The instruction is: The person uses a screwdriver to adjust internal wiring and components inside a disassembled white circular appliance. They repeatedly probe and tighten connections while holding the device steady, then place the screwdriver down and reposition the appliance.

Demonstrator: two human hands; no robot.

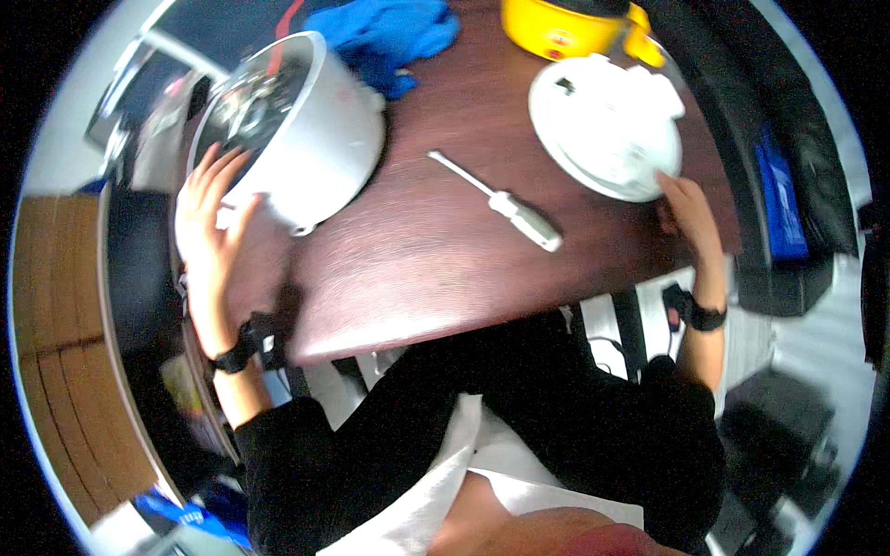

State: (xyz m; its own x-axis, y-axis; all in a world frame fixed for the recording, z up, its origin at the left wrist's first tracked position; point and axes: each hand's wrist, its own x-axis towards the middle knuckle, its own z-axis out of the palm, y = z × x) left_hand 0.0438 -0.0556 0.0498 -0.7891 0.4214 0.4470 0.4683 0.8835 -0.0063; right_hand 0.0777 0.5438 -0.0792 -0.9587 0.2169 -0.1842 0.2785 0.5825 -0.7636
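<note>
A white, drum-shaped appliance housing (320, 153), like a rice cooker's body, lies tipped at the left of the table, with metal parts and a red wire in its mouth. My left hand (215, 208) is at its near side, fingers spread and thumb apart. At the right, a white round lid (603, 130) with small raised parts rests over the table. My right hand (688, 211) is at its near right rim, fingers curled against the edge; blur softens the contact. Between them lies a screwdriver (521, 219) with a pale handle, its shaft pointing away to the left.
A blue cloth (389, 37) is bunched at the back of the brown table (417, 278). Beyond the lid stands a yellow pot-like appliance (565, 30). My lap is at the table's curved near edge. A black seat (788, 157) flanks the right side.
</note>
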